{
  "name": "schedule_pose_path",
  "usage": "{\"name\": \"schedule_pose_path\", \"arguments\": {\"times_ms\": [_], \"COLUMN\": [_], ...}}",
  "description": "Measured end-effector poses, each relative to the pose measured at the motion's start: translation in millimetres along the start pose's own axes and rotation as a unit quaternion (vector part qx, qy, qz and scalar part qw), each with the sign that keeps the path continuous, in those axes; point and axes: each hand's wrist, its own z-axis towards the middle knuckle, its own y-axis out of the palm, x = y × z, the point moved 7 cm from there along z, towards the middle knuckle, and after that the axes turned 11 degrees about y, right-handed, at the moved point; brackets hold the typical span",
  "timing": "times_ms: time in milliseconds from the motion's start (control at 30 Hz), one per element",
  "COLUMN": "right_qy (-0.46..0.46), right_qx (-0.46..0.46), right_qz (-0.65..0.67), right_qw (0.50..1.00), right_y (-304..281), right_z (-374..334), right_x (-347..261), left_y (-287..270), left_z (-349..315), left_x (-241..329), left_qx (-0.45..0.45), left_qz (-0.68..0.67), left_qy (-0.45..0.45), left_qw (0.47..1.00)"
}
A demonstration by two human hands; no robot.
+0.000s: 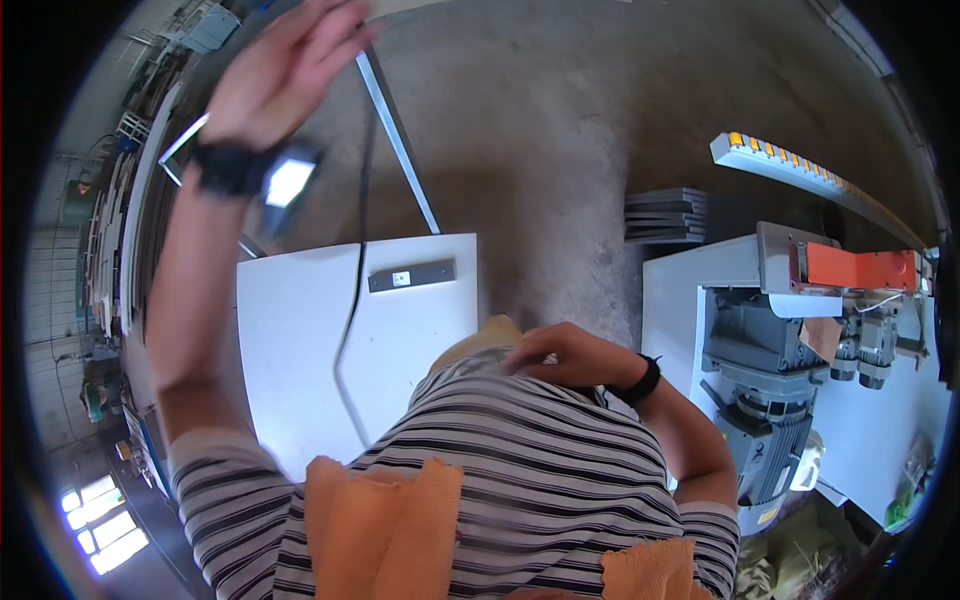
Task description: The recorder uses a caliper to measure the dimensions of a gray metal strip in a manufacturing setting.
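I seemed to be between handlings. My left hand [295, 70] was up at the far left, blurred, its fingers mostly straight and apparently holding nothing. My right hand [578, 357] rested against my striped shirt [530, 430], fingers loosely curled; whether it pinched any cloth, I couldn't tell. The dark grey bar [430, 273] lay on the white worktop [290, 330], near its far right corner, to the right of a black cable [352, 315]. It looked slim and straight, with a pale label [401, 279] toward its left end. Picking it up would have called for lowering a hand and gripping across its narrow width.
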Motion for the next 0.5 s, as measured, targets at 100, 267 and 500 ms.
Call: {"name": "schedule_pose_path", "arguments": {"times_ms": [100,267,500], "right_qy": [-0.078,-0.037,0.036], "right_qx": [-0.028,-0.053,-0.091], "right_qz": [0.009,-0.041,-0.004], "right_qw": [0.997,0.997,0.995], "right_y": [13,27,30], "right_z": [15,17,13], "right_x": [-24,-13,4], "left_y": [11,39,32], "left_z": [52,68,32], "left_x": [-71,-200,-335], "left_qx": [0.102,0.044,-0.166], "left_qz": [0.256,0.262,0.412], "left_qy": [0.129,-0.064,-0.217], "left_qw": [0.952,0.962,0.869]}}
